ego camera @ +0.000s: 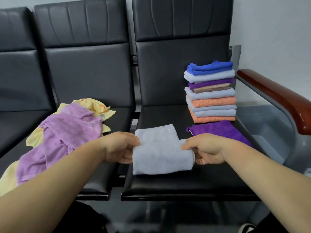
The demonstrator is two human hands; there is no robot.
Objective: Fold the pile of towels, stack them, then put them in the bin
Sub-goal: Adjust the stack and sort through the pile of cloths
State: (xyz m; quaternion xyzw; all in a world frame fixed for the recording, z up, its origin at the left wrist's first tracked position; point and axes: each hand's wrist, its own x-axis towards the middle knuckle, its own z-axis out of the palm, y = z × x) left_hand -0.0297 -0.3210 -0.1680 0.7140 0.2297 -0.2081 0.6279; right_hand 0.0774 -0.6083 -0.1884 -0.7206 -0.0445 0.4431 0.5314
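Note:
A pale blue towel (161, 152) lies partly folded on the right black seat (185, 184). My left hand (117, 148) pinches its left edge and my right hand (207, 151) grips its right edge, where the cloth is rolled over. Behind, at the seat's back right, stands a tall stack of folded towels (211, 93) in blue, pale blue, purple, brown and orange. A dark purple towel (218, 130) lies flat in front of the stack. On the middle seat lies an unfolded pile: a lilac towel (67, 133) over a yellow towel (96, 105).
A grey translucent bin (265, 130) sits to the right of the bench, beyond a red-brown armrest (277, 96). The black seat backs rise behind. A third seat (15, 120) is at far left. A shoe (247, 228) shows at the bottom right.

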